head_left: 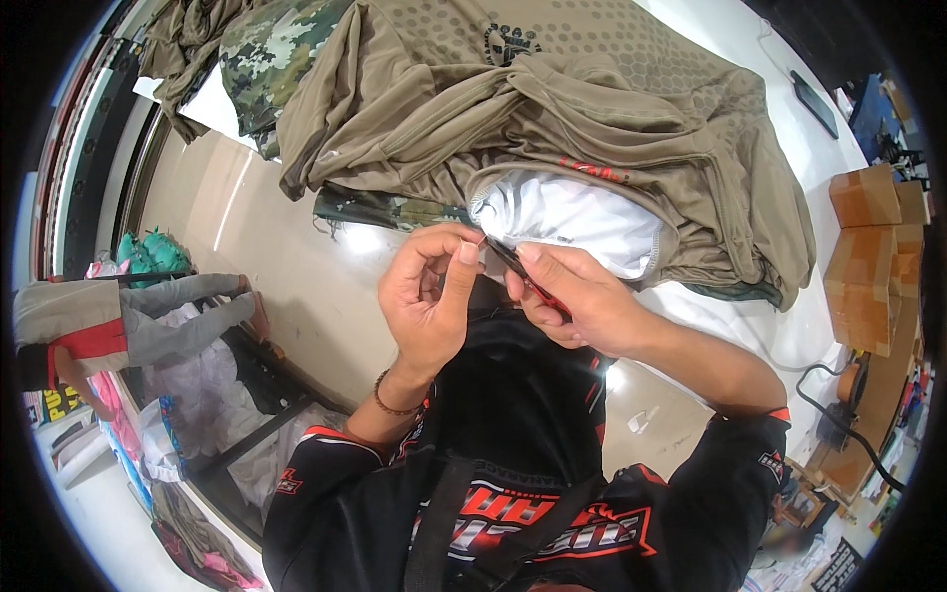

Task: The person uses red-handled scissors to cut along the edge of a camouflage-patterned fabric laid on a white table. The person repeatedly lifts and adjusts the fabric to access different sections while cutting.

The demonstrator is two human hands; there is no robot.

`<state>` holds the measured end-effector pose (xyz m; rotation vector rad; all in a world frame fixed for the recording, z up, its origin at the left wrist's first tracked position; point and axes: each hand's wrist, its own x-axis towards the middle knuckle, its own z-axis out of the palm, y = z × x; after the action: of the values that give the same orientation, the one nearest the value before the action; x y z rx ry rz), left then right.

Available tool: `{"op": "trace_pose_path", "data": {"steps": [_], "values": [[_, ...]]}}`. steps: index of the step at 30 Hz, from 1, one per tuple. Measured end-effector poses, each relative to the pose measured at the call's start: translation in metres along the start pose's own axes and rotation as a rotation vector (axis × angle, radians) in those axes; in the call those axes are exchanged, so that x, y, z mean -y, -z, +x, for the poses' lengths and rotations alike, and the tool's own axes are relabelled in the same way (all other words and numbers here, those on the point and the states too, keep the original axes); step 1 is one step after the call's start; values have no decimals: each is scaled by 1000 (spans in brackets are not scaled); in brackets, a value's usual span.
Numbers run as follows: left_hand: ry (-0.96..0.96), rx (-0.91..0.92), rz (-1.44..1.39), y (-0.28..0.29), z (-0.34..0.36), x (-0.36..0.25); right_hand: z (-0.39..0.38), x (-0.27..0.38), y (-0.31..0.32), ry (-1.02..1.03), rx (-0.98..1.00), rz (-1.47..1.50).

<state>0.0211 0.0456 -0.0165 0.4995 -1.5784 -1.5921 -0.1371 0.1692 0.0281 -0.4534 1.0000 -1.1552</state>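
My right hand [582, 296] is closed around a small pair of thread snips [538, 286] with dark blades and red on the handle. Their tips point up and left, toward the fingertips of my left hand [431, 286]. That hand is closed in a pinch between thumb and fingers; whatever it pinches is too small to make out. Just beyond both hands lies a khaki-brown garment [710, 158] with a dotted pattern, bunched on the table. Its white inner side [572, 222] shows through an opening with a stitched edge, close to the snips' tips.
Camouflage fabric [286, 59] lies at the far left of the white table [779, 59]. A dark phone-like device [814, 104] rests at its right. Cardboard boxes [863, 266] and a black cable [838, 419] are on the right. Another person [109, 326] is at the left, near bagged fabric.
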Motion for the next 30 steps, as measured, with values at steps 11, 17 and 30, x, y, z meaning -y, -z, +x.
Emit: {"op": "trace_pose_path", "data": {"steps": [11, 17, 30], "values": [[-80, -2, 79, 1, 0, 4, 9, 0, -7, 96, -44, -50], [-144, 29, 152, 4, 2, 6, 8, 1, -10, 107, -80, -74], [-47, -258, 288, 49, 40, -17, -34, 65, 14, 662, -649, -1294]]}}
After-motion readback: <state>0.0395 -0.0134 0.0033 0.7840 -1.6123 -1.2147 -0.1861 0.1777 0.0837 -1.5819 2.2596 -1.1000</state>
